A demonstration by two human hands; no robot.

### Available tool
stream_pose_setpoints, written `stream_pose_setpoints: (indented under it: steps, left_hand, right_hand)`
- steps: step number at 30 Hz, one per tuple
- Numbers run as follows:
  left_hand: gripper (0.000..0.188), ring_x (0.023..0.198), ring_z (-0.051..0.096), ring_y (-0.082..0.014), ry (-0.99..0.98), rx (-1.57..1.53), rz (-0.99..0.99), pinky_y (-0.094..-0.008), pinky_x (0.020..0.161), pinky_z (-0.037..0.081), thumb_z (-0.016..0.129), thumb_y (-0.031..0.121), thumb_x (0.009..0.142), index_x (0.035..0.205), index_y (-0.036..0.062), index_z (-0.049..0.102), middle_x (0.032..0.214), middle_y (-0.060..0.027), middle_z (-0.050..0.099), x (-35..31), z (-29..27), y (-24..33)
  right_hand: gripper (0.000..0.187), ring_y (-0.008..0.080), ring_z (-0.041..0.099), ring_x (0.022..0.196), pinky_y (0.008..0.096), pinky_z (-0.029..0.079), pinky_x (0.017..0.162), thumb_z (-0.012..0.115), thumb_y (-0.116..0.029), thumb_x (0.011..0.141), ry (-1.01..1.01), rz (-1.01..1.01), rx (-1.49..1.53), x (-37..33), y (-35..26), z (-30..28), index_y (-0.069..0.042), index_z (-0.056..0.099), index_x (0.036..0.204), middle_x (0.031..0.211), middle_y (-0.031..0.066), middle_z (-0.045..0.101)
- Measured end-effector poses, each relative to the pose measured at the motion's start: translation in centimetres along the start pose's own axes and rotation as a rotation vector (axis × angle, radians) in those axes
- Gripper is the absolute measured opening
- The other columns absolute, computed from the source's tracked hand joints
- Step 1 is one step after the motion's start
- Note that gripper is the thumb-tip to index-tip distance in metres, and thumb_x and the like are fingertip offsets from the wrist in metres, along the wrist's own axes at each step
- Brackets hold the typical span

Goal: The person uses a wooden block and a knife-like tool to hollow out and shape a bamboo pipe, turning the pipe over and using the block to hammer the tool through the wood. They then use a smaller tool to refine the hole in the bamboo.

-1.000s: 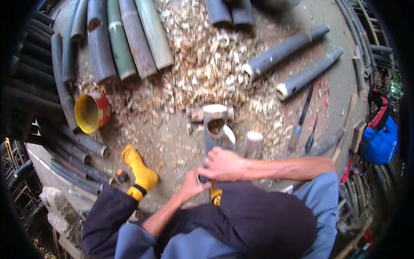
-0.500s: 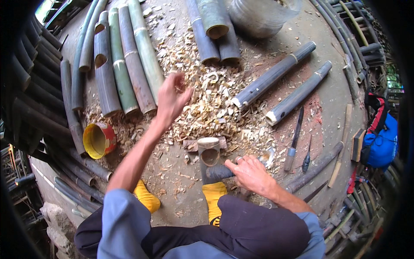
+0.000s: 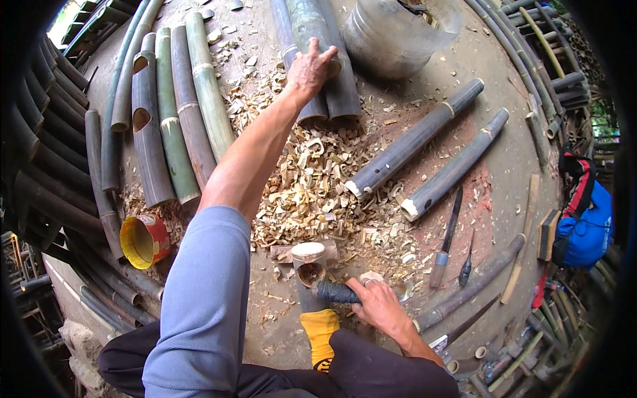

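My left hand reaches forward, its fingers spread over the near end of a greenish bamboo tube that lies on two darker tubes. Whether it grips the tube I cannot tell. Closed around a tool with a black-wrapped handle, my right hand stays low and near my legs. A shiny part of that tool shows just right of the fingers. The handle's end lies by a bamboo piece with a pale cut end and a round hole, propped on a short crosspiece above my yellow-socked foot.
Wood chips are heaped ahead. Cut bamboo tubes lie at left, beside a red-and-yellow can. Two dark tubes rest at right, near a chisel-like tool and a thin spike. A translucent container stands behind.
My left hand has stretched forward from above the chips to the greenish bamboo tube. My right hand has shifted slightly nearer to me with the tool. The view has tilted a little.
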State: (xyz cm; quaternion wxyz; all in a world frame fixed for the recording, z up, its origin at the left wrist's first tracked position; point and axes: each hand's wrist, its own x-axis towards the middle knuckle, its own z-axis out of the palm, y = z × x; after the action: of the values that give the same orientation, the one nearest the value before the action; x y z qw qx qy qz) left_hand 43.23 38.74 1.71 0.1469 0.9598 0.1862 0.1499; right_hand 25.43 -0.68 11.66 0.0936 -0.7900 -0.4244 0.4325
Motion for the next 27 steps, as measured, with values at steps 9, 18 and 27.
stream_pose_setpoints:
  steps: [9,18,27]
  left_hand:
    - [0.050,0.096,0.060,-0.0371,-0.187,0.206,0.118,-0.0433,0.082,0.052,0.056,0.008,0.078,0.127,0.0186,0.050,0.135,-0.0210,0.037,-1.3,-1.2,-0.4]
    - [0.087,0.123,0.045,-0.0300,-1.090,-0.943,-0.049,-0.0400,0.106,0.035,0.080,0.029,0.065,0.134,-0.0010,0.037,0.132,-0.0196,0.046,-31.0,-12.4,5.2]
    - [0.058,0.084,0.060,-0.0334,-0.814,-0.951,-0.887,-0.0412,0.075,0.047,0.072,0.027,0.064,0.110,0.0002,0.051,0.090,-0.0197,0.060,-50.1,-14.0,13.7]
  right_hand:
    - [0.050,0.0369,0.058,0.085,0.0449,0.045,0.079,0.072,-0.014,0.071,0.077,-0.111,-0.006,0.7,-1.3,0.4,-0.010,0.049,0.116,0.082,0.0172,0.058]
    - [0.041,0.0311,0.056,0.092,0.0396,0.043,0.082,0.062,-0.011,0.073,-0.138,-0.371,-0.244,1.6,-3.9,1.7,-0.006,0.051,0.112,0.092,0.0164,0.058]
    - [0.025,0.0290,0.061,0.084,0.0412,0.046,0.077,0.057,-0.010,0.077,-0.548,-0.786,-0.429,5.5,-7.3,7.1,-0.002,0.059,0.100,0.078,0.0148,0.063]
